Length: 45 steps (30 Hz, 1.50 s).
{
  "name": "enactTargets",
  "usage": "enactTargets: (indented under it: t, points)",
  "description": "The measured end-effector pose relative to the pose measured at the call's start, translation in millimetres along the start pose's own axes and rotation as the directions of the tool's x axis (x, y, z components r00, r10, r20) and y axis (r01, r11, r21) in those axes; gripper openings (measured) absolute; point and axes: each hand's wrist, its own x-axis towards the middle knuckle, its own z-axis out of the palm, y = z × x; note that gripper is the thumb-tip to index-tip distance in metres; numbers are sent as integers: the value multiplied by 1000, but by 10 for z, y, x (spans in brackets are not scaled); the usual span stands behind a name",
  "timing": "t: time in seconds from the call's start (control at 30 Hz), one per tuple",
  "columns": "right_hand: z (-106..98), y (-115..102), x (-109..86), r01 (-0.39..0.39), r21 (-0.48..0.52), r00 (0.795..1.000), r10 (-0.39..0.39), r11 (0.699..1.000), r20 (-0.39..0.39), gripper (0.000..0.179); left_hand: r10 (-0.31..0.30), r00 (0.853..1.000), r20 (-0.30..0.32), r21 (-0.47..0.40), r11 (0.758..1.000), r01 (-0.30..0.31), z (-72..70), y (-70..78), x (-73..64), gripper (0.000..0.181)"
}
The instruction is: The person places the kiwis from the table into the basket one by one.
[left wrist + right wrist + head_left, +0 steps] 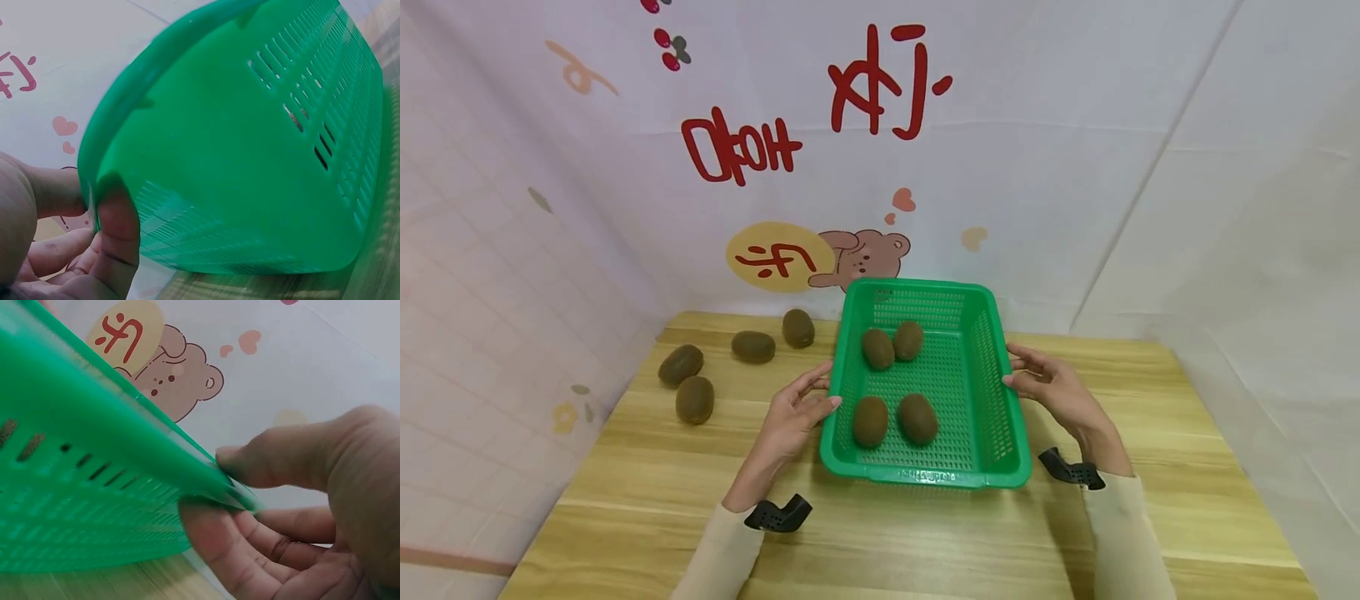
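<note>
Green plastic basket (880, 474) at the centre of the frame, held at 2 opposite sides. The left hand (792, 417) clamps the left rim and the right hand (1060, 396) the right, each pinching between thumb and curled fingers; the opposed grips presumably balance the load. Inside, 4 kiwifruit (917, 419) lie in 2 pairs, upper and lower, the raised walls probably keeping such rounded fruit from rolling off. Another 4 loose kiwifruit (695, 400) rest on the wood-grain tabletop (1165, 467), left of the basket.
</note>
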Motion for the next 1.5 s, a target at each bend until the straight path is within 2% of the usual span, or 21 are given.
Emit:
enactTargets:
  t: [0.2,0.4,0.57,0.73,0.83,0.97,1.13,1.23,1.33,1.5]
  points:
    - [39,30,5,-17,55,1000,17,998,1,69,-2,1000,9,20,1000,2,-14,17,-9,59]
    - [79,55,18,-11,52,1000,11,999,-8,70,-7,1000,-6,68,998,7,-35,49,-22,58]
    - [75,67,34,-10,67,1000,12,998,-19,68,7,1000,-15,180,984,-5,-55,71,-25,58]
    - [70,89,35,-10,84,1000,12,996,-17,69,49,998,-37,295,955,-36,-85,78,-36,57]
    - [71,88,29,-9,87,1000,11,996,-16,70,86,995,-44,370,927,-64,-102,82,-45,57]
    - [65,77,16,-9,89,1000,11,996,-22,70,156,987,-46,467,877,-117,-160,85,-44,56]
    - [68,51,8,-28,96,999,31,995,-29,71,244,968,-59,540,824,-175,-287,125,-43,56]
    - [72,39,11,-33,98,999,35,995,-25,71,299,952,-69,600,775,-200,-377,153,-39,58]
    - [73,32,14,-33,91,999,35,995,-23,70,336,937,-92,658,727,-196,-473,174,-40,62]
    - [71,9,13,-31,75,999,33,997,-22,69,378,915,-138,711,681,-174,-628,210,-78,69]
